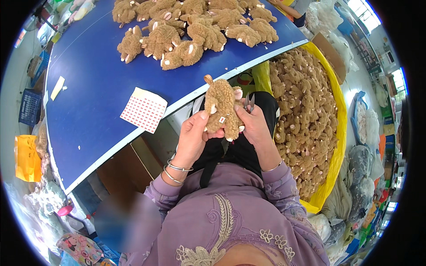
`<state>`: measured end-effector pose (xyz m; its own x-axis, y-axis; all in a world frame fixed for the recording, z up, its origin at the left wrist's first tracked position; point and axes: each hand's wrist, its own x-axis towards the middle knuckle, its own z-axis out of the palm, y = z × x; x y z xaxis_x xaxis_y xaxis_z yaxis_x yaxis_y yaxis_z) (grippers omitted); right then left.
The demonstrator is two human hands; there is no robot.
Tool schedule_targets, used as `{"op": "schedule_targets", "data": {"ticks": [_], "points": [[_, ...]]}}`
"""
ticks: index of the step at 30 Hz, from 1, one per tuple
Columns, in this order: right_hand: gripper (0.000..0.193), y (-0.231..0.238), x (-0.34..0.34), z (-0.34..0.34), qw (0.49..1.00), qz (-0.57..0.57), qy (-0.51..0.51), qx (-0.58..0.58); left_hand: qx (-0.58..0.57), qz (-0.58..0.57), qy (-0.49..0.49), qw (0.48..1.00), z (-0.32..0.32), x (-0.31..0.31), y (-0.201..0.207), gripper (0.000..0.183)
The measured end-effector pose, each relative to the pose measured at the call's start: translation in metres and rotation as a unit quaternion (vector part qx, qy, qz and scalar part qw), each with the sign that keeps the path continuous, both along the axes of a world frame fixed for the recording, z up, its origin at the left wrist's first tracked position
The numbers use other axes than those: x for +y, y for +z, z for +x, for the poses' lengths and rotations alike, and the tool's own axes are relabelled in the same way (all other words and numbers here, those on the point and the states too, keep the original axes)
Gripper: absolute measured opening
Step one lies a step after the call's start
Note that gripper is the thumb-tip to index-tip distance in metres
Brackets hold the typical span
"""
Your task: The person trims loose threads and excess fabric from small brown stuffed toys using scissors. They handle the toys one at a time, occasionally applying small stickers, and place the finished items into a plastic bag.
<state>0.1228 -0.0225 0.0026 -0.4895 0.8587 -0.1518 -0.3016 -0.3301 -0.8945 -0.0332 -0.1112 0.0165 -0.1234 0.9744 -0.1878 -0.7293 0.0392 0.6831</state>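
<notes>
A small curly brown plush toy (222,104) with pale pink ears and white paw tips is held up over my lap. My left hand (194,133) pinches its lower left side, fingers behind it. On the other side my right hand (256,126) grips the toy's edge, and a pair of small metal thread snips (249,102) is tucked in the same hand, blades pointing up. A small white tag with a red mark (222,119) shows on the toy's lower body. Just left of the toy, a sheet of red-marked stickers (144,109) lies near the table edge.
On the blue table (97,75), several similar plush toys (177,37) are heaped at the far side. To my right stands a large yellow bag (339,133) full of more toys (306,111). A cardboard flap (329,57) leans behind it. A blue crate (31,106) is at far left.
</notes>
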Motion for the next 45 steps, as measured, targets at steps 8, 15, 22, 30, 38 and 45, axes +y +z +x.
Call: {"op": "schedule_targets", "data": {"ticks": [8, 15, 22, 30, 38, 45], "points": [[0.022, 0.027, -0.005, -0.013, 0.996, 0.013, 0.053, -0.073, 0.187, 0.013, 0.085, 0.979, -0.074, -0.026, 0.024, 0.031], [0.016, 0.012, 0.005, 0.007, 0.991, 0.021, 0.075, -0.106, 0.311, -0.040, 0.433, 0.845, -0.266, -0.101, 0.035, 0.027], [0.017, 0.006, 0.006, 0.005, 0.979, 0.033, 0.131, -0.155, 0.717, -0.112, 0.494, 0.480, -0.250, -0.094, 0.015, 0.023], [0.016, 0.005, 0.004, -0.001, 0.968, 0.044, 0.170, -0.181, 0.841, -0.014, 0.076, 0.536, -0.151, 0.006, 0.006, 0.084], [0.015, -0.007, -0.001, 0.006, 0.970, 0.041, 0.141, -0.194, 0.861, -0.058, 0.198, 0.465, -0.237, 0.110, -0.021, 0.104], [0.015, 0.004, 0.017, -0.016, 0.973, 0.061, 0.129, -0.180, 0.855, -0.086, 0.187, 0.476, -0.194, 0.203, -0.023, 0.099]]}}
